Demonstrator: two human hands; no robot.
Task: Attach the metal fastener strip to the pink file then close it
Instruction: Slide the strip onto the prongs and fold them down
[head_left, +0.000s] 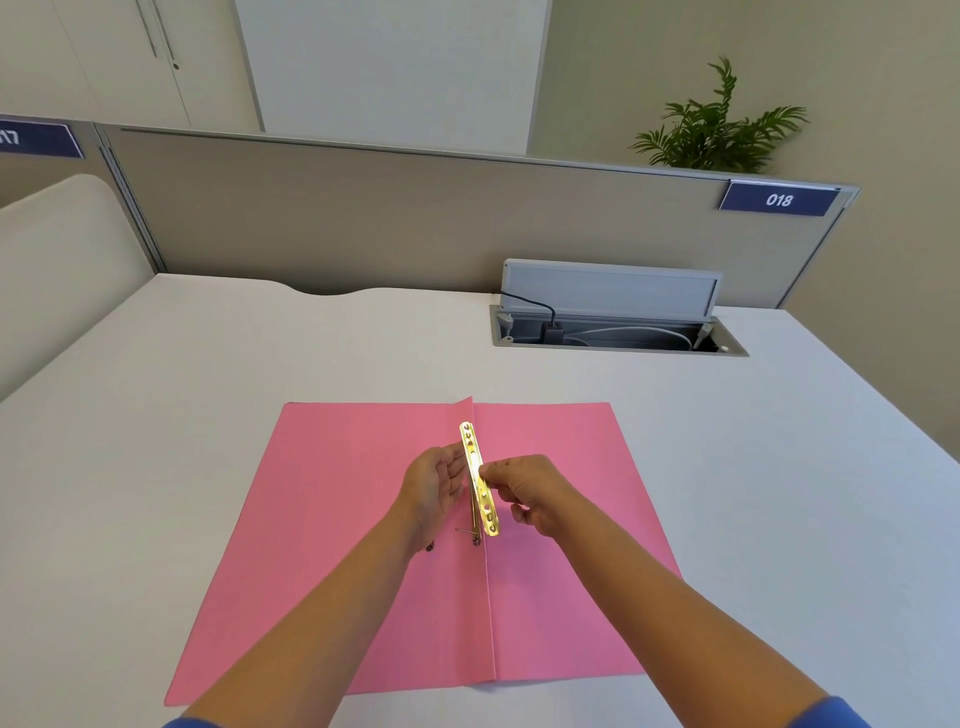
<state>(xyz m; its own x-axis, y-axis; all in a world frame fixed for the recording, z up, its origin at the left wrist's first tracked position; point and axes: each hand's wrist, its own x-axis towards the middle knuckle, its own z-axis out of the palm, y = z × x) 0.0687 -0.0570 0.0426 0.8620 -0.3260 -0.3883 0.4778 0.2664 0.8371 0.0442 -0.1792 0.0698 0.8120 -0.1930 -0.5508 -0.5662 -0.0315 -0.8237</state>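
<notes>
One white desk (727, 467) bore one pink file (337, 519), lying open. Above its centre fold, the left hand (434, 488) and right hand (524, 493) each pinched one gold metal fastener strip (480, 480); it seemed light, stiff and slippery, best gripped mid-length by its edges.

White bench (727, 467), backed by a beige partition (363, 218). Open cable tray (618, 332) sunk near the far edge, black plug (551, 330) inside. Blue label (778, 200) reading 018; leafy plant (719, 130) behind.
</notes>
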